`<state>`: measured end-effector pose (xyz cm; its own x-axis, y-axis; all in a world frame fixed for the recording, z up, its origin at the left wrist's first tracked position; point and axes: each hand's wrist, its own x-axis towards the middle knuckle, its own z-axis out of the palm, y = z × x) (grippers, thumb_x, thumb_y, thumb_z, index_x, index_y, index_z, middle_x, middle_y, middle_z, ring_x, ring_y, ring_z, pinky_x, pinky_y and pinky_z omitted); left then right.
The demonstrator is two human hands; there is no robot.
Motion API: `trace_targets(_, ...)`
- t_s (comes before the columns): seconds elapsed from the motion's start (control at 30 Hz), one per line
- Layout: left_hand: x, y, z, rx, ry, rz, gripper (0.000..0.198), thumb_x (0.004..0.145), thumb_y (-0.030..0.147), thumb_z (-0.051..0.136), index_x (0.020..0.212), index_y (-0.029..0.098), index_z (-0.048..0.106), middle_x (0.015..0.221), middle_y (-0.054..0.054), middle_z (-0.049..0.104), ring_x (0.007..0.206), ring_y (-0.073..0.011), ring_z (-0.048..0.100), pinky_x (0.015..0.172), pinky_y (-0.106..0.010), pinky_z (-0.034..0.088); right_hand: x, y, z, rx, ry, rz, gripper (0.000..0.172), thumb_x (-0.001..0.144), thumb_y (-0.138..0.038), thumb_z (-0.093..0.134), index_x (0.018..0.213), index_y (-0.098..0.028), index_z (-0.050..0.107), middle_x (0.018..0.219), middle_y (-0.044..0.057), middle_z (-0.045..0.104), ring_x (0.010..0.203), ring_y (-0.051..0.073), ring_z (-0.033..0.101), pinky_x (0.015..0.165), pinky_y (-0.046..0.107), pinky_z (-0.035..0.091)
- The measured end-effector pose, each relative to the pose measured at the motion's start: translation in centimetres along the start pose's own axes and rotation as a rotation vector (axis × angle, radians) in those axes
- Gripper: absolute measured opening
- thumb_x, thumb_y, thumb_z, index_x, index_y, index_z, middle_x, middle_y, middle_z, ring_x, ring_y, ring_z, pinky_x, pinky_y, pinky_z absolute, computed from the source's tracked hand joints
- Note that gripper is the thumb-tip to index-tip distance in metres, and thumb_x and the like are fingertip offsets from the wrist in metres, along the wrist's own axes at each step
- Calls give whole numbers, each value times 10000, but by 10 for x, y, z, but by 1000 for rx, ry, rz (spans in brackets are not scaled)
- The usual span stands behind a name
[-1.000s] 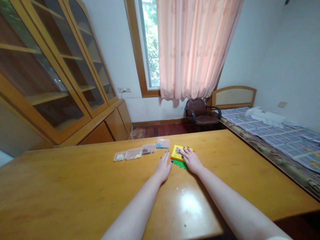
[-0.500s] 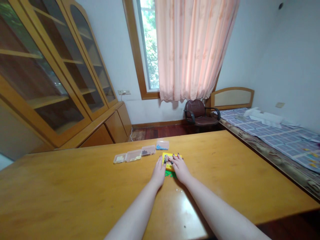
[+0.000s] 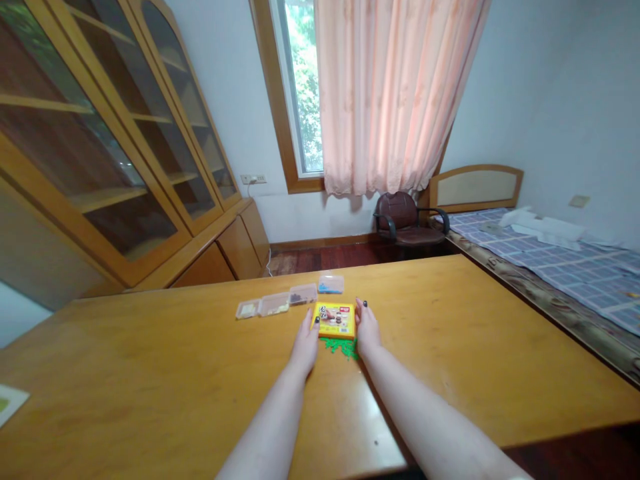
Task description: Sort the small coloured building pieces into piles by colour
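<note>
A flat yellow box [image 3: 336, 320] with dark lettering and a picture of round pieces on its face lies between my two hands. Along its left edge is my left hand [image 3: 304, 339], thumb on the top face and the other fingers down the side. My right hand [image 3: 369, 328] is pressed against the right edge, its fingers pointing forward; their undersides are hidden. Small green pieces [image 3: 343, 347] lie spread on the table just below the near edge of the box, some partly covered by it.
Beyond the box, a slanting row of clear plastic trays holds small parts: a tray of pale pieces [image 3: 247, 309], another pale one [image 3: 275, 304], a dark one [image 3: 303, 294] and a blue one [image 3: 331, 285]. A brown armchair [image 3: 407, 220] stands behind the wooden table [image 3: 150, 373].
My hands have moved apart from the top of the yellow box to its left and right edges. More of its printed face and of the green pieces shows. The view has shifted slightly.
</note>
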<state>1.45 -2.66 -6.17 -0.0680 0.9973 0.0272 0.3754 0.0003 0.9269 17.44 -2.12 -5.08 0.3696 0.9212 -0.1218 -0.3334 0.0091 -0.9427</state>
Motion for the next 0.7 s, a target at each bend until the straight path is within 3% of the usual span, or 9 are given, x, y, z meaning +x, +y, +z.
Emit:
trace_targets(0.07,-2,6,-8,78,-60,68,579,833,244,477,1399,164,381,1458,-97,388,1358,-223,333,1139,-401,246,7,-1,-12,-14,-4,36,521,869,-526,353,1252,-204,498,1297,107,557,1250,228,483,973,393,466)
trace_targets(0.2,-6,17,-18,306,-193,197,559,757,213,577,1312,198,511,1470,-99,365,1357,-247,332,1141,-405,237,2,-4,-33,-123,-134,58,511,873,-560,339,1218,-227,516,1314,125,539,1243,250,491,945,415,493)
trace_targets(0.33,-10,24,-17,528,-164,180,500,816,294,532,1312,229,509,1450,-121,394,1354,-279,332,1132,-500,179,-30,-4,-34,-65,-229,56,516,839,-597,396,1154,-227,570,1290,120,563,1238,274,492,988,453,451)
trace_targets(0.47,-11,26,-15,600,-169,162,547,840,327,495,1374,238,415,1431,-123,424,1360,-275,319,1121,-555,114,-51,-1,-31,-116,-264,43,553,827,-588,425,1231,-227,534,1294,111,563,1216,284,511,1008,495,413)
trace_targets(0.6,-7,20,-16,602,-129,131,568,852,328,455,1391,165,379,1448,-145,391,1369,-276,300,1133,-519,128,-35,-12,-35,-557,-263,-231,659,769,-471,550,1352,-190,425,1431,125,409,1339,274,349,1119,486,239)
trace_targets(0.7,-2,13,-15,619,-56,65,548,865,335,418,1364,107,408,1448,-184,374,1370,-304,289,1127,-519,153,-9,-29,-37,-911,-447,-342,855,679,-397,658,1420,-132,326,1499,160,272,1396,289,211,1143,462,165)
